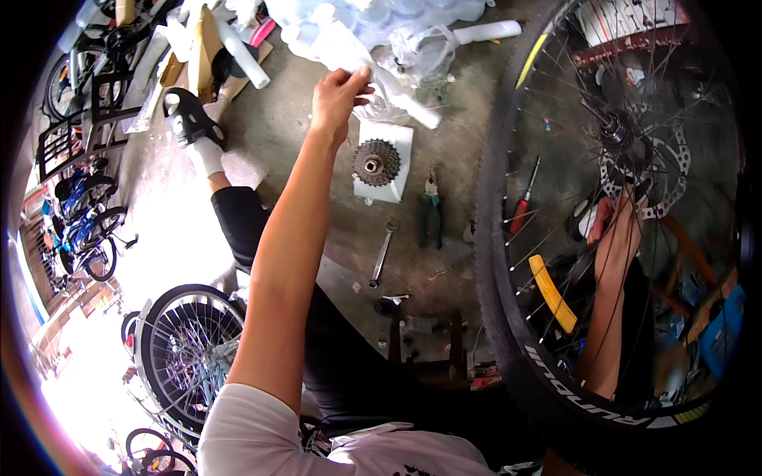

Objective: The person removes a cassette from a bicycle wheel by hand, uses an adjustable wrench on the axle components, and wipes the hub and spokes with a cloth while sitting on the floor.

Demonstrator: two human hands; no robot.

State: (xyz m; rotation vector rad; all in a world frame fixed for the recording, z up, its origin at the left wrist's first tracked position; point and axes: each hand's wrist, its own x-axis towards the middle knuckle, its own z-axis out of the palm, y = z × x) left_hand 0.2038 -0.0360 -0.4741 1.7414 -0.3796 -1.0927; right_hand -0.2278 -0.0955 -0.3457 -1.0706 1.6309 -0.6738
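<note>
wheel (627,238) upright, my right hand (621,238) through its spokes below the hub, fingers curled there; what they clamp i cannot tell. judged heavy, stiff; thin wire spokes, knobby rubber tyre; best held at rim. left hand (337,95) pinches soft, light, crinkly plastic wrap (381,75). toothed metal cassette (375,163) just below that grip.

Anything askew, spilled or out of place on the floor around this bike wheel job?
Nothing looks damaged or spilled. Tools lie loose on the concrete: a wrench, pliers and a red-handled screwdriver. The cassette sits on white paper. The left hand grips plastic wrapping; the right hand reaches through the spokes.
</note>
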